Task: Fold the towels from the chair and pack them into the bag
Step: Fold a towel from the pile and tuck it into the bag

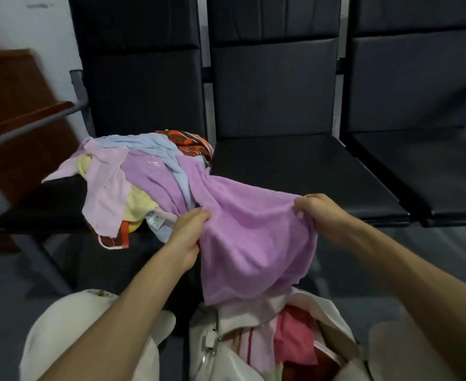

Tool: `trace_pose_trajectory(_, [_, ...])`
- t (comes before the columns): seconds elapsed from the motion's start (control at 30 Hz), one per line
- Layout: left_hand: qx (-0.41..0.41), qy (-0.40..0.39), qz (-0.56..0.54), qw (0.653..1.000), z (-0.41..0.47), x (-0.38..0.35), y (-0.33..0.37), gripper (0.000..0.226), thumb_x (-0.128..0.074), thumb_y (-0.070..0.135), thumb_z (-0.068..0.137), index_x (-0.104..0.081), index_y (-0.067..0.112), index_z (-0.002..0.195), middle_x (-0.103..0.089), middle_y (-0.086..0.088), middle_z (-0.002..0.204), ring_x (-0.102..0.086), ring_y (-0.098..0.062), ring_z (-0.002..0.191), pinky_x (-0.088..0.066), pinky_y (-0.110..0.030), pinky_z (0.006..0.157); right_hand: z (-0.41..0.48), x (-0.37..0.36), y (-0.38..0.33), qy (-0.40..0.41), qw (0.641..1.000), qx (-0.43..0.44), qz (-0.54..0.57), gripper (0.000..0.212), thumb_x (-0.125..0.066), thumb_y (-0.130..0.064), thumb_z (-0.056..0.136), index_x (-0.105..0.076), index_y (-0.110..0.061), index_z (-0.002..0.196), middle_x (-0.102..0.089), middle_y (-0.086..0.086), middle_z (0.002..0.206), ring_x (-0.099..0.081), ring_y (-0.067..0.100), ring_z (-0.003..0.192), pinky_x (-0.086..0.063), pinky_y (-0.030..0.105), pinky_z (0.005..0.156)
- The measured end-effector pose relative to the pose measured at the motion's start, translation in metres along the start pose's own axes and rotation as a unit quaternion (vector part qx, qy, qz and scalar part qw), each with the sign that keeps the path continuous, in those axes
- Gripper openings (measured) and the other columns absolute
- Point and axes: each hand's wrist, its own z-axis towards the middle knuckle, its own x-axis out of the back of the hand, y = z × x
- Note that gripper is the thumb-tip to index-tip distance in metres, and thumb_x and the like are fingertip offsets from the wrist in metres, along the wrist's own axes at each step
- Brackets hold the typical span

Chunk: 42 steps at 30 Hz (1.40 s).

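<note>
The left arm (121, 312) and the right arm (407, 270) are bare and reach forward. The left hand (189, 233) curls its fingers and pinches one edge of the purple towel (253, 243). The right hand (318, 215) grips the other edge, knuckles up. The hands are well apart.

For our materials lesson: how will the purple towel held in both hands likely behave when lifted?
Probably floppy: the purple towel sags between the left hand and right hand. Likely light: mere pinches hold it. It may drag the pile, where its far end lies.
</note>
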Motion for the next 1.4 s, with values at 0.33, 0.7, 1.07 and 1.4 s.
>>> trace_pose_trajectory(0.33, [-0.017, -0.030, -0.011, 0.999, 0.008, 0.019, 0.016, 0.039, -0.065, 0.020, 0.083, -0.063, 0.007, 0.119, -0.064, -0.005, 0.118, -0.060, -0.020, 0.108, -0.048, -0.034, 0.091, -0.012, 0.029, -0.002, 0.108, 0.985, -0.046, 0.128, 0.011, -0.072, -0.010, 0.079, -0.068, -0.003, 0.087, -0.065, 0.014, 0.092, -0.057, 0.022, 0.081, -0.050, 0.034, 0.070])
trace_pose_trajectory(0.7, [-0.047, -0.049, -0.023, 0.997, -0.009, 0.029, 0.014, 0.038, -0.059, 0.023, 0.090, -0.053, 0.017, 0.127, -0.059, 0.003, 0.127, -0.058, -0.011, 0.107, -0.046, -0.026, 0.091, -0.019, 0.034, 0.016, 0.004, 0.976, 0.015, -0.218, 0.032, -0.080, 0.000, 0.062, -0.073, -0.007, 0.093, -0.067, 0.007, 0.082, -0.058, 0.017, 0.071, -0.048, 0.026, 0.065])
trace_pose_trajectory(1.07, [-0.100, -0.086, 0.216, 0.968, -0.014, 0.030, 0.022, 0.025, -0.050, 0.021, 0.100, -0.065, 0.011, 0.118, -0.066, -0.001, 0.117, -0.059, -0.016, 0.110, -0.045, -0.033, 0.101, -0.036, 0.047, 0.020, -0.076, 0.996, -0.019, -0.052, 0.028, -0.080, -0.014, 0.073, -0.073, 0.002, 0.096, -0.072, 0.019, 0.100, -0.067, 0.030, 0.093, -0.053, 0.042, 0.090])
trace_pose_trajectory(1.4, [-0.139, -0.033, 0.205, 0.968, -0.018, 0.048, 0.037, 0.028, -0.042, 0.017, 0.103, -0.067, 0.006, 0.097, -0.065, -0.014, 0.093, -0.056, -0.025, 0.087, -0.048, -0.041, 0.083, -0.043, 0.069, 0.010, 0.066, 0.969, 0.023, 0.238, 0.045, -0.057, -0.041, 0.094, -0.068, 0.002, 0.102, -0.071, 0.014, 0.090, -0.066, 0.027, 0.084, -0.049, 0.036, 0.074])
